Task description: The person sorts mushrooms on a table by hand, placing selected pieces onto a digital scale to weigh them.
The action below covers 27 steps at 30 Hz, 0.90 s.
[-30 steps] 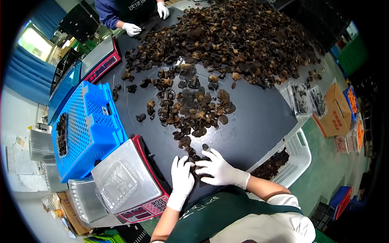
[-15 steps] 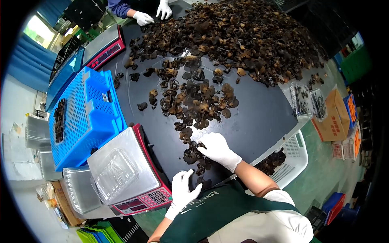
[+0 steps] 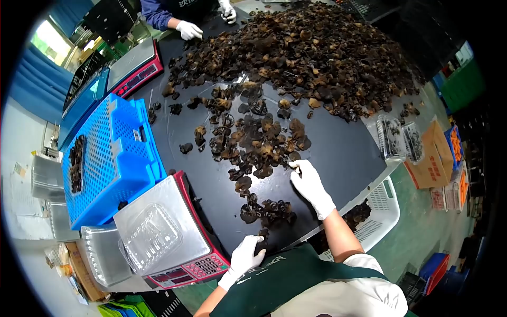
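Maybe the work in hand is picking over the dark brown, frilly pieces of fungus (image 3: 266, 148), since a little clump (image 3: 277, 212) of them sits apart from the rest. That clump is on the smooth black table (image 3: 343, 148), to the right of the red scale with a flat silver top (image 3: 193, 238). A loose middle patch (image 3: 256, 136) of pieces lies farther up and right of the scale, and the big brown heap (image 3: 317, 58) is well past it. The left hand in a white glove (image 3: 245, 259) is just beside the scale's near right corner, with its thumb held away from its fingers. Its fingertips are right by a small dark bit (image 3: 263, 232), but I cannot tell if they touch it. The right hand in a white glove (image 3: 310, 185) is farther right of the scale, at the edge of the middle patch. Its fingers are curled, with thumb and first finger close together, and the tips meet or almost meet one round brown piece (image 3: 294, 157); I cannot tell if they pinch it. To lift that piece, I think the hand needs a soft pinch on one edge, so the others do not drag along
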{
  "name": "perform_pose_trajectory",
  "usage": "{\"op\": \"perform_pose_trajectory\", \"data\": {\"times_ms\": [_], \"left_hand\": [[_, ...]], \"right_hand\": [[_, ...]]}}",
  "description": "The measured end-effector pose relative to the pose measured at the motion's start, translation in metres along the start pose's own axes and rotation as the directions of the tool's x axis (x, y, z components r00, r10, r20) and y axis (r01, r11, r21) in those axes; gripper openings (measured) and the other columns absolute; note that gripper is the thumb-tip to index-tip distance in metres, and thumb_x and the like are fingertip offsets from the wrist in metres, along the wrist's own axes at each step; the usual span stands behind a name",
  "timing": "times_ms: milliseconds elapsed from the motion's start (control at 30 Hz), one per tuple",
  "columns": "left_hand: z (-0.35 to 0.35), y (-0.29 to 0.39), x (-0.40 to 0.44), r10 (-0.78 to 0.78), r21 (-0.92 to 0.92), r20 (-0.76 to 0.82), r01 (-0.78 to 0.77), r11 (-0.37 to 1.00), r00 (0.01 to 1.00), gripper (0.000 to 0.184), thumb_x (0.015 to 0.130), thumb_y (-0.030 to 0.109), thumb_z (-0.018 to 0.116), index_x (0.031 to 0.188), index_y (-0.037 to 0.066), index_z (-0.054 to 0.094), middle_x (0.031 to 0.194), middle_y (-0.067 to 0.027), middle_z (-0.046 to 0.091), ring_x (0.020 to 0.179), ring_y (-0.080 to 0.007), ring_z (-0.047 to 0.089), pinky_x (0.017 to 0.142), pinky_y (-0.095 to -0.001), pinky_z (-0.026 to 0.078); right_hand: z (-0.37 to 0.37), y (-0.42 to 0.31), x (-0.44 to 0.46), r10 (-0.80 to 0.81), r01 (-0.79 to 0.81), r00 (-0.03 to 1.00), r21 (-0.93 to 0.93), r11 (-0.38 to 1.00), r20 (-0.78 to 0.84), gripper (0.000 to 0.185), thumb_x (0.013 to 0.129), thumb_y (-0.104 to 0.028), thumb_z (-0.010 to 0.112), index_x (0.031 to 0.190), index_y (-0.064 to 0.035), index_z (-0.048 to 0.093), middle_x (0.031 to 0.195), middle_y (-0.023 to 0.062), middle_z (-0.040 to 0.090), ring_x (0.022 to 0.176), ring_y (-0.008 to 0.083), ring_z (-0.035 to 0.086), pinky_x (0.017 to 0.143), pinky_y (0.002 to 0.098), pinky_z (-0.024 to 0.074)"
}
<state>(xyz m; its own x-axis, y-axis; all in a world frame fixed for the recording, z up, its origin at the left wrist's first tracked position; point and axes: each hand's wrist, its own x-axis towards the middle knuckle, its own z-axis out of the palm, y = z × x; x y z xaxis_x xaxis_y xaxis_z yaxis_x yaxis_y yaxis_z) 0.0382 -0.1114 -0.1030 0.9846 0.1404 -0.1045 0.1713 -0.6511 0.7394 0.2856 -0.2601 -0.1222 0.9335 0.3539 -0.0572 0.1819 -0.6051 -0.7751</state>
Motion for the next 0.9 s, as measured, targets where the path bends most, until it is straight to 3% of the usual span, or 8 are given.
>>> {"op": "perform_pose_trajectory", "data": {"times_ms": [133,333,467,700,767,833,867,900], "left_hand": [[-0.005,0.007,0.005,-0.013,-0.117,-0.020,0.010,0.993,1.000,0.022,0.073,0.008,0.070,0.094,0.005,0.063,0.091,-0.0114,0.063,0.085,-0.0293,0.065,0.074,-0.0348,0.053],[-0.017,0.014,0.014,-0.158,-0.277,-0.137,0.116,0.954,0.978,0.027,0.075,0.005,0.073,0.099,0.003,0.061,0.096,-0.0108,0.062,0.086,-0.0243,0.063,0.078,-0.0327,0.051],[-0.022,0.019,0.028,-0.100,-0.174,-0.252,0.057,0.983,0.963,0.044,0.073,0.004,0.073,0.114,0.002,0.057,0.108,-0.0152,0.058,0.099,-0.0291,0.060,0.087,-0.0351,0.049],[-0.028,0.004,0.038,-0.049,-0.004,-0.352,0.050,0.999,0.935,0.047,0.077,0.004,0.067,0.122,0.003,0.054,0.123,-0.0198,0.050,0.114,-0.0346,0.051,0.099,-0.0397,0.042],[-0.028,0.001,0.042,-0.032,0.042,-0.381,0.052,0.998,0.924,0.046,0.078,0.004,0.065,0.123,0.003,0.054,0.124,-0.0204,0.050,0.116,-0.0354,0.050,0.101,-0.0408,0.040],[-0.029,0.001,0.046,-0.043,0.054,-0.367,0.067,0.996,0.929,0.048,0.080,0.007,0.064,0.126,0.003,0.052,0.127,-0.0216,0.048,0.119,-0.0366,0.047,0.103,-0.0420,0.037],[-0.030,0.003,0.051,-0.039,0.093,-0.371,0.079,0.992,0.928,0.049,0.081,0.008,0.064,0.128,0.003,0.051,0.129,-0.0221,0.046,0.122,-0.0369,0.045,0.105,-0.0423,0.036],[-0.030,0.005,0.058,-0.035,0.131,-0.376,0.091,0.987,0.926,0.051,0.081,0.010,0.064,0.129,0.003,0.051,0.131,-0.0226,0.045,0.124,-0.0373,0.043,0.106,-0.0427,0.035]], "right_hand": [[0.016,-0.006,0.021,-0.177,0.160,0.984,-0.328,0.931,-0.022,0.041,0.083,-0.031,0.065,0.113,-0.0043,0.058,0.096,0.0159,0.059,0.089,0.0324,0.061,0.077,0.0416,0.0502],[0.026,0.004,0.034,-0.297,0.285,0.955,-0.367,0.885,0.023,0.024,0.081,-0.026,0.063,0.094,-0.0054,0.062,0.084,0.0137,0.062,0.078,0.0310,0.064,0.070,0.0414,0.0514],[0.000,-0.008,0.012,-0.225,0.272,0.962,-0.498,0.824,0.154,0.019,0.077,-0.022,0.058,0.073,-0.0048,0.066,0.074,0.0175,0.066,0.071,0.0327,0.066,0.065,0.0425,0.0524],[-0.093,0.013,-0.041,-0.001,0.142,0.967,-0.537,0.831,0.254,0.024,0.071,-0.025,0.055,0.074,-0.0057,0.068,0.077,0.0170,0.066,0.077,0.0357,0.065,0.072,0.0448,0.0526],[-0.137,0.018,-0.057,0.163,0.024,0.962,-0.657,0.753,0.221,0.021,0.070,-0.024,0.059,0.077,-0.0081,0.071,0.078,0.0146,0.067,0.083,0.0330,0.064,0.075,0.0432,0.0514],[-0.163,0.037,-0.077,0.248,0.016,0.957,-0.884,0.466,0.149,0.020,0.068,-0.019,0.062,0.082,-0.0100,0.073,0.080,0.0114,0.068,0.087,0.0302,0.062,0.080,0.0413,0.0491],[-0.163,0.041,-0.082,0.246,0.013,0.958,-0.883,0.470,0.145,0.020,0.068,-0.019,0.062,0.082,-0.0100,0.073,0.080,0.0114,0.068,0.087,0.0302,0.062,0.080,0.0413,0.0491],[-0.164,0.039,-0.086,0.055,0.047,0.995,-0.861,0.506,0.086,0.020,0.068,-0.017,0.063,0.084,-0.0107,0.074,0.082,0.0101,0.068,0.088,0.0290,0.062,0.081,0.0406,0.0482]]}}
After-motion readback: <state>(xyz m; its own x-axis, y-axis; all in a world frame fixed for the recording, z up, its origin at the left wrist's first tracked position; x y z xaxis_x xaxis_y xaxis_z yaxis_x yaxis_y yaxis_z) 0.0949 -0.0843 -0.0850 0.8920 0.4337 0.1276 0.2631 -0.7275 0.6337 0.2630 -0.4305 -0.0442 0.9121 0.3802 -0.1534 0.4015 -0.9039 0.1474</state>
